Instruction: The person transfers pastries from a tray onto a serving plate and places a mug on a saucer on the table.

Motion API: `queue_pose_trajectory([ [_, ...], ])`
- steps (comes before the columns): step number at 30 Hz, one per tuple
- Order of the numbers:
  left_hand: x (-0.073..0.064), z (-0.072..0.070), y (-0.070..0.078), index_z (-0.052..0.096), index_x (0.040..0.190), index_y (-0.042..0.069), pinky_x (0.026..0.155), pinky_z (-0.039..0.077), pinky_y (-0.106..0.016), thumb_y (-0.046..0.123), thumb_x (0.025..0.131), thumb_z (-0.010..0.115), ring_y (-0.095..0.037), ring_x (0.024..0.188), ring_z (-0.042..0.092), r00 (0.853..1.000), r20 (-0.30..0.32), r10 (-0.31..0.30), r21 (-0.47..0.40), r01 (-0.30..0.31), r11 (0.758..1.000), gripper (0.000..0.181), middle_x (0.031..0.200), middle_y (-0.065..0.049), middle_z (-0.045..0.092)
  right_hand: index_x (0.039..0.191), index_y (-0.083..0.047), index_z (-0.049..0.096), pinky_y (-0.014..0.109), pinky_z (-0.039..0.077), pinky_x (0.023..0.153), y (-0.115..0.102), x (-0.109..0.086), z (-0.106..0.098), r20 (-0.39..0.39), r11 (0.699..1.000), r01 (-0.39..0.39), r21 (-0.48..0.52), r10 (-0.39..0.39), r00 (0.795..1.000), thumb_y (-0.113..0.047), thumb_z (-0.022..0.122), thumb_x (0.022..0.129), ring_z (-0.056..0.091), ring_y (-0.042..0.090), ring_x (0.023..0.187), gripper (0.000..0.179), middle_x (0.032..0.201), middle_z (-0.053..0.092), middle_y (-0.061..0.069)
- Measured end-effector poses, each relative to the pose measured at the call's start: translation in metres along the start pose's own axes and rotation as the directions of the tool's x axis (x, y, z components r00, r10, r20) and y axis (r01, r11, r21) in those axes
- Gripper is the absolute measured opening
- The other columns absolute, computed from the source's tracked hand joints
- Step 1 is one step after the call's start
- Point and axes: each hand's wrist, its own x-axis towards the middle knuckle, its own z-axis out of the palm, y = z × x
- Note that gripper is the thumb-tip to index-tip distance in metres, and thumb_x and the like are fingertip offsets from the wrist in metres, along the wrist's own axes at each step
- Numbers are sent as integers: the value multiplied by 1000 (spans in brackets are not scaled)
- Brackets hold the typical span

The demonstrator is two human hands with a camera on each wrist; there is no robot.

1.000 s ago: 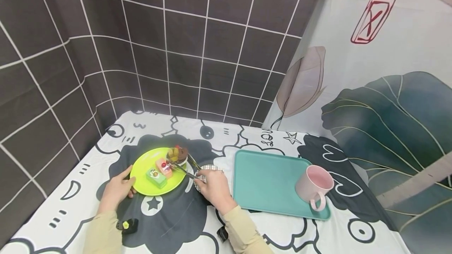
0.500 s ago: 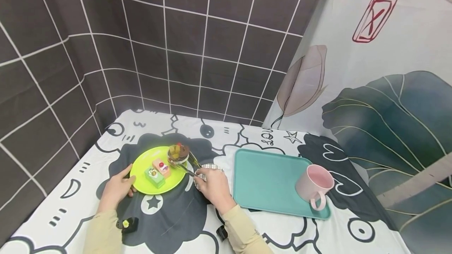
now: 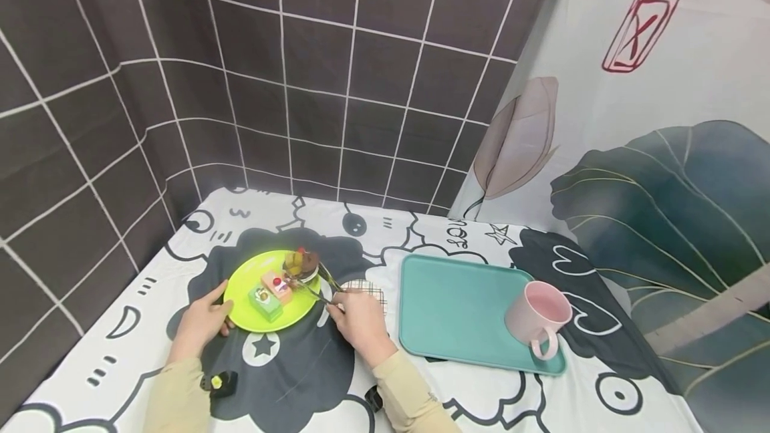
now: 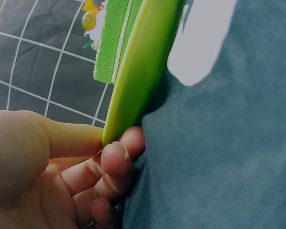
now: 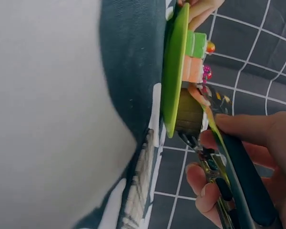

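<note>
My left hand (image 3: 201, 325) pinches the near-left rim of a lime-green plate (image 3: 240, 280), thumb on top and fingers beneath. My right hand (image 3: 363, 326) grips tongs (image 5: 245, 179) with dark handles and metal ends. Those ends stand around a small round brown cake (image 3: 310, 264) topped with fruit, at the plate's right side; whether they press it is hard to tell. Left of it on the plate are a pink cake slice (image 3: 273, 280) with a red berry and a green cake slice (image 3: 263, 305). The tongs' near end overlaps the pink slice in the head view.
A teal tray (image 3: 457, 306) lies to the right, bearing a pink mug (image 3: 537, 313) at its right end. Partly under my right hand is a checkered round mat (image 3: 371, 288). Dark gridded cloth (image 3: 313, 119) stands behind the table.
My right hand and the tongs have shifted slightly left, and the round cake with them, closer to the pink slice. The left hand keeps its hold on the plate.
</note>
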Motion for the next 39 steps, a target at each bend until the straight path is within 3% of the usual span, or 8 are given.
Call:
queue_pose_trajectory([
  [6, 0, 1, 1, 24, 150, -4, 68, 37, -28, 20, 100, 43, -12, 56, 55, 1000, 0, 22, -11, -22, 1000, 59, 59, 4, 58, 85, -12, 73, 28, 46, 53, -2, 2, -6, 66, 996, -89, 7, 88, 994, -26, 77, 79, 64, 18, 63, 16, 76, 69, 2],
  [11, -2, 0, -1, 24, 150, -4, 67, 37, -28, 19, 99, 43, -12, 55, 54, 1000, -7, 19, -8, -19, 1000, 59, 59, 4, 58, 86, -10, 75, 29, 48, 56, -2, 2, -8, 107, 991, -112, 77, 104, 989, -29, 70, 87, 66, 19, 66, 21, 77, 69, 4],
  [16, -2, 1, -1, 24, 150, -5, 67, 37, -28, 19, 99, 43, -12, 55, 54, 1000, -5, 22, -13, -22, 1000, 59, 59, 4, 58, 77, -11, 72, 30, 47, 57, -2, 1, -12, 100, 991, -112, 71, 105, 989, -20, 62, 93, 64, 19, 65, 20, 72, 66, 3],
  [26, -1, -1, -2, 25, 150, -5, 67, 37, -28, 19, 99, 44, -12, 55, 54, 1000, -11, 26, -14, -26, 1000, 59, 59, 4, 59, 75, -12, 74, 25, 41, 57, 9, -6, -32, 129, 986, -122, 113, 107, 986, -12, 64, 89, 49, 10, 57, 17, 64, 64, -1],
  [32, -1, -1, -2, 25, 150, -4, 69, 36, -29, 20, 100, 44, -12, 55, 55, 1000, -3, 20, -11, -20, 1000, 58, 59, 4, 59, 84, -9, 77, 26, 46, 61, 20, -15, -43, 94, 986, -107, 129, 95, 991, -9, 67, 85, 64, 16, 68, 11, 80, 72, 4],
  [39, -1, -1, -3, 24, 150, -3, 72, 36, -31, 20, 99, 42, -11, 56, 55, 1000, 4, 11, -6, -11, 1000, 59, 59, 5, 59, 87, -7, 78, 24, 42, 56, 33, -21, -57, 62, 978, -150, 146, 142, 988, -9, 69, 84, 61, 16, 62, 10, 79, 72, 6],
])
